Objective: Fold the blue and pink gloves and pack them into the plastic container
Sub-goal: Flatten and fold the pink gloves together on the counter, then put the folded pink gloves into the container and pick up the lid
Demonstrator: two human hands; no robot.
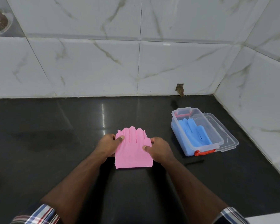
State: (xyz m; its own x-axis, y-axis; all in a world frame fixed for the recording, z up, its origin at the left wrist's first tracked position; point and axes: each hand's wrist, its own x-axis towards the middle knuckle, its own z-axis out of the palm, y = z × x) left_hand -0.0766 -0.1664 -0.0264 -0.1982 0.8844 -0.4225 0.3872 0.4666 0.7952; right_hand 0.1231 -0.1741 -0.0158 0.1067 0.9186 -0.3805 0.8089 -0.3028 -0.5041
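Black polished stone makes up the bench in front of me, glossy enough to throw back streaks of light, with a dull smeared patch on its left part. White marble-look tiles with grey veins cover the wall behind it and turn a corner on the right; a small chipped hole sits at the bottom of the back wall, just above the bench. My pink gloves lie folded flat near the middle of the bench, fingers pointing away from me toward the wall. My left hand pinches their left edge with the thumb pressed on top, and my right hand grips their right edge the same way, so both hands are closed on the pink gloves. To the right, apart from my hands, stands the clear plastic container with an orange latch at its near end, and the blue gloves already lie inside it. Its clear lid rests beside it, against the far right side. Plaid sleeves show at the bottom.
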